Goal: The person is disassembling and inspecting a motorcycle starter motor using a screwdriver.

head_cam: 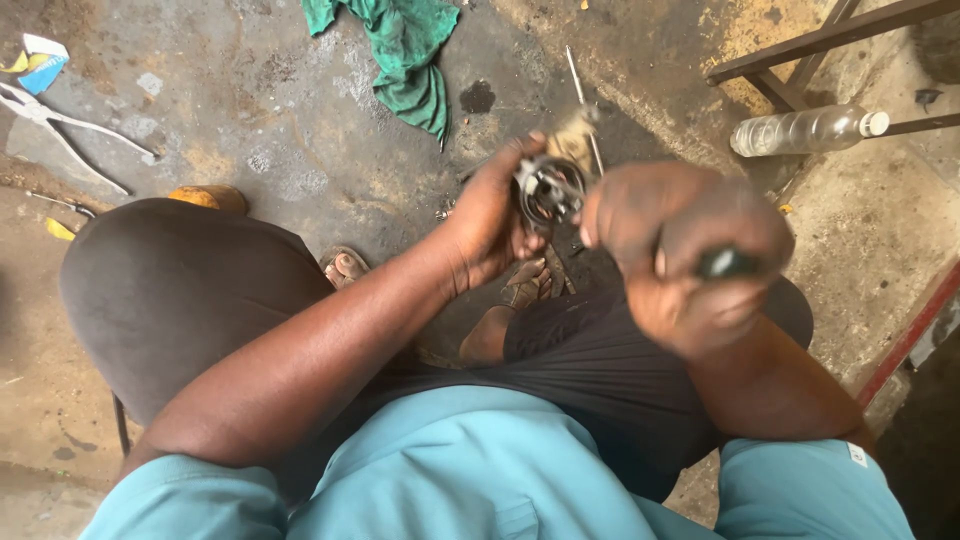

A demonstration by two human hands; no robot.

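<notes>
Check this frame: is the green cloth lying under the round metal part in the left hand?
No, the green cloth lies apart on the floor, while the left hand holds the round metal part above the knees.

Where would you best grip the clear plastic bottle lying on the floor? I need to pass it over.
Judging by its pose, take the clear plastic bottle around its mid-body, coming from above. It lies on its side, white cap to the right, with its barrel exposed on top; a metal frame crowds the far side.

Both arms reach forward — left hand (490, 225) curled in a grip, right hand (690, 255) fisted, knuckles up.
</notes>
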